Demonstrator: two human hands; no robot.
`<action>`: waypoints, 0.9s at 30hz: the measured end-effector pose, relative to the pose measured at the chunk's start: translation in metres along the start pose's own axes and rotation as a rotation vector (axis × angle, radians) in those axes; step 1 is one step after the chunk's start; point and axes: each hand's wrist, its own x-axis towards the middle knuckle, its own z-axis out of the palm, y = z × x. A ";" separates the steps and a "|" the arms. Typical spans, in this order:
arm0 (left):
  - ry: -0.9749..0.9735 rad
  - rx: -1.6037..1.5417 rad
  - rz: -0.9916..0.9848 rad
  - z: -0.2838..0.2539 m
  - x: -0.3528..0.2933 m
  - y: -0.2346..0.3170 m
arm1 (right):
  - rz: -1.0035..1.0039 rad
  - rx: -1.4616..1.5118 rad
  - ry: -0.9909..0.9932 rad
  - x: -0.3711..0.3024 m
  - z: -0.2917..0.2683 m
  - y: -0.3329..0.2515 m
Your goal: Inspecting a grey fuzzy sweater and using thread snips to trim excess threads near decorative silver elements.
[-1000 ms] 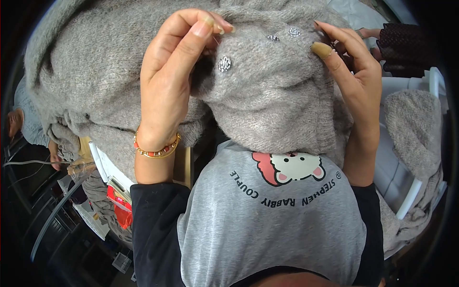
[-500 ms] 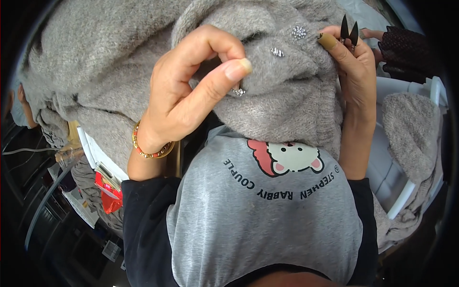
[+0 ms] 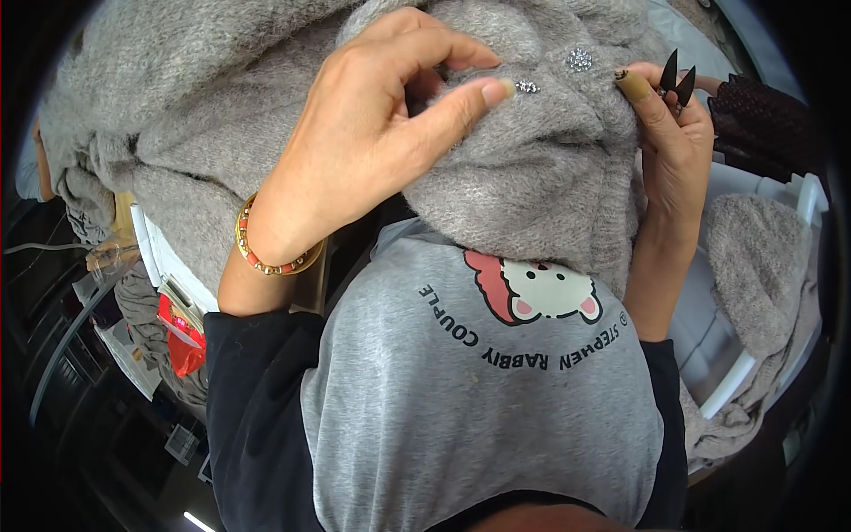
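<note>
A grey fuzzy knit garment [image 3: 532, 191] is bunched in front of me, with two sparkly silver buttons on it. One round button [image 3: 580, 59] faces up near my right hand. The other button [image 3: 527, 87] sits tilted beside my left thumb tip. My left hand [image 3: 381, 124] hovers over the knit, thumb and forefinger apart; its other fingers are partly hidden. At the garment's right edge, my right hand [image 3: 672, 120] holds black-bladed thread snips [image 3: 678, 82], points up. A tan cover wraps its thumb, which presses at the knit's edge.
More grey knit [image 3: 213, 71] spreads across the left. On the right stands a white plastic bin [image 3: 700, 328] with grey knit [image 3: 753, 266] over its side. Another person's dark sleeve [image 3: 762, 115] shows at the upper right. A red packet [image 3: 183, 350] lies at the lower left.
My left hand has moved up and right toward the tilted button, its thumb and forefinger wider apart. My right hand, still with the snips, and the buttons appear slightly further right.
</note>
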 end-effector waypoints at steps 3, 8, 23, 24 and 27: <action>-0.034 0.156 0.120 -0.008 0.005 -0.009 | -0.016 -0.054 0.012 0.000 0.005 -0.005; -0.069 0.167 0.066 -0.015 0.016 0.024 | -0.142 -0.197 0.013 -0.002 0.008 -0.025; 0.116 -0.446 0.117 0.005 0.029 0.040 | -0.483 -0.691 -0.280 -0.011 0.021 -0.087; 0.175 -0.318 0.244 0.011 0.031 0.036 | -0.488 -0.673 -0.245 -0.015 0.023 -0.088; 0.207 -0.075 0.131 0.005 0.037 0.051 | -0.498 -0.685 -0.239 -0.017 0.026 -0.081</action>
